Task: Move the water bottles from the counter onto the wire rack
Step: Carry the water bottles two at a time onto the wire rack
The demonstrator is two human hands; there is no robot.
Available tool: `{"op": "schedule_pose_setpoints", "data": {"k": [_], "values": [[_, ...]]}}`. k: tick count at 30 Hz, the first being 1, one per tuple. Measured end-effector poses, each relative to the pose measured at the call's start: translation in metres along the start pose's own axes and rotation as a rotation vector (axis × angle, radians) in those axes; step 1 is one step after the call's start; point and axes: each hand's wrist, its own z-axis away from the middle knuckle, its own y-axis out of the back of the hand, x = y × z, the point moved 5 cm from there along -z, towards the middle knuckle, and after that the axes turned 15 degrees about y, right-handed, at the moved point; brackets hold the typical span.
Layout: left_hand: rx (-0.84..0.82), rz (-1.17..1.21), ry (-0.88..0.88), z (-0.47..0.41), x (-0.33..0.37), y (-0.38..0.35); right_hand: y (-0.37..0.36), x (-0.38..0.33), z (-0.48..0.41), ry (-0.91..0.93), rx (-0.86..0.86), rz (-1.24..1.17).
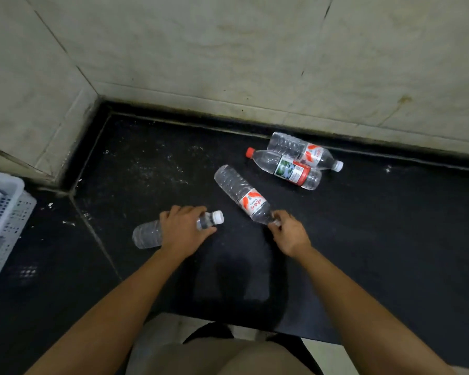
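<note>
- The left hand (183, 230) lies palm-down over the middle of a clear bottle (149, 234), fingers wrapped around its shoulder; the grasp is closed on the bottle.
- This bottle lies on its side on the black desk (390, 226), its white cap (217, 217) pointing right, its base pointing left.
- The right hand (290, 234) pinches the cap end of a second bottle (244, 196); the fingertips (275, 221) cover the cap.
- The second bottle lies on the desk, slanted, its base pointing up and left; a red-and-white label wraps the section near the neck.
- Two more bottles lie farther back near the wall, touching side by side: a red-capped bottle (284, 169) with a green-and-red label, and behind it a white-capped bottle (306, 151) with a red-and-white label.
- A white perforated basket (6, 228) sits at the left edge, well apart from the bottles.
- Pale tiled walls (228, 55) meet at a corner behind the desk.
</note>
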Motion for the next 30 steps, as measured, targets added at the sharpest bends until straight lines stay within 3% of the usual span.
{"op": "schedule_pose_setpoints", "data": {"k": [4,9,14,21,26,30], "values": [[0.043,0.380,0.143,0.010,0.014,0.042,0.052,0.003,0.005,0.108,0.197,-0.029],[0.014,0.800,0.230,0.024,0.014,0.061,0.052,-0.004,0.004,0.148,-0.048,0.070],[-0.075,0.799,0.152,0.033,0.018,0.054,-0.005,-0.001,0.018,0.010,-0.277,0.014],[-0.131,0.782,0.117,0.026,0.014,0.058,-0.026,-0.007,0.029,-0.001,-0.027,-0.148],[-0.174,0.778,0.099,0.017,0.023,0.060,0.013,-0.015,0.041,0.085,0.024,-0.164],[-0.207,0.761,0.096,0.009,0.021,0.062,0.070,-0.049,0.036,0.191,0.219,-0.141]]}}
